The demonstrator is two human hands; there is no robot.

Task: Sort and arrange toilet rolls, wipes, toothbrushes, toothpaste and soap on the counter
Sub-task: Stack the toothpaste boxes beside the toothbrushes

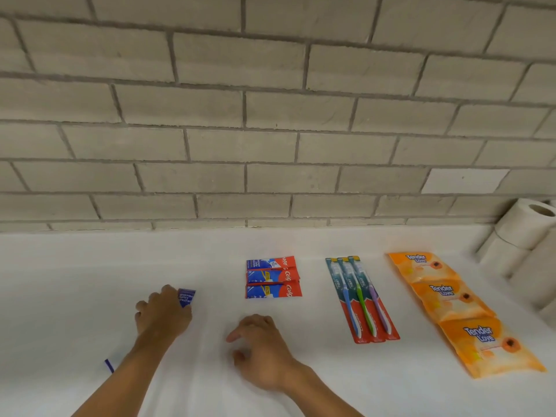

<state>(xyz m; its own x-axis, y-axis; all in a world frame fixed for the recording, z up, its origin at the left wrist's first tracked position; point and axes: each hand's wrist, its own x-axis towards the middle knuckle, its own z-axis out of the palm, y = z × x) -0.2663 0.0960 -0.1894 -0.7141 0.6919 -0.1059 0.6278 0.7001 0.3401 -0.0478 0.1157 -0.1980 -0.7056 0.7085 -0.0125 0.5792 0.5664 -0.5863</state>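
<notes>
While my left hand (164, 311) grips the blue packet (187, 297), fingers curled over its near end, the packet sits low over the counter (75, 281), to the left of the toothpaste (272, 276) and apart from it; if it touches the surface already, I cannot tell. My right hand (261, 347) rests beside, fingers loosely bent, with nothing inside.

I judge that the step is to give this packet its own place; the print on it is too small for me to read surely, so I cannot say if it is soap or another paste. To the right the row is made: three toothpaste sachets overlapped, then the toothbrushes (362, 299), then the wipes (460, 311), and the rolls (523, 233) stacked at the wall.

To do it well, I should keep a gap like the one between the other groups, and bring the far edge of the packet on one line with the top of the toothpaste; its sides should run square to the wall. I should lay it flat, press lightly, then lift the fingers straight up, because a thin packet probably slides easily on this smooth white surface.

A blue strip (109, 365) shows beside my left forearm; what it is, I cannot tell.
</notes>
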